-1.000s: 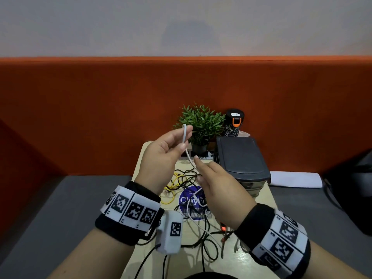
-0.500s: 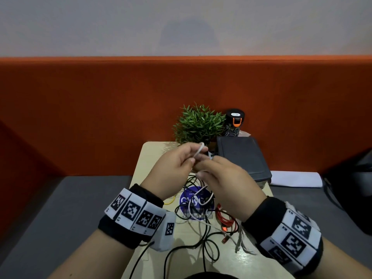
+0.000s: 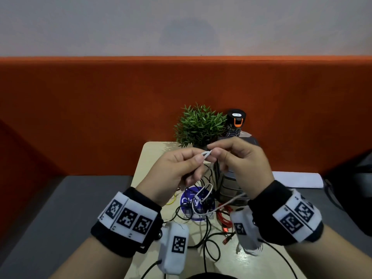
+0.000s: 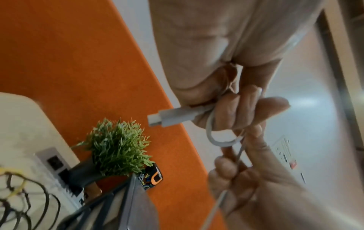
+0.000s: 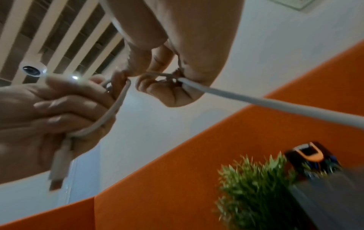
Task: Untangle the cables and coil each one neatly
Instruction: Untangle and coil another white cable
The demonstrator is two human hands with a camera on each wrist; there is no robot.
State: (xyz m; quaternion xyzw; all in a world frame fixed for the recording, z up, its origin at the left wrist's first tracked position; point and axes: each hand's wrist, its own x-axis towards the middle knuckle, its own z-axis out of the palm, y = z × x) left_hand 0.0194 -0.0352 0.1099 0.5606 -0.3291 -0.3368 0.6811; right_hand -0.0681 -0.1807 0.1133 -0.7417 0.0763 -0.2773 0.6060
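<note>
White USB cable (image 3: 206,153), lifted above the worktop (image 3: 150,158) in front of the potted plant (image 3: 199,125), is now doubled into one small loop; a second ago it ran straight between the hands. Left hand (image 3: 177,172) pinches plug and loop; right hand (image 3: 241,162) pinches the strand beside it. Coiling looks just begun. Below lie several black cables (image 3: 207,238), one red (image 3: 225,218), one yellow (image 3: 171,200).
</note>
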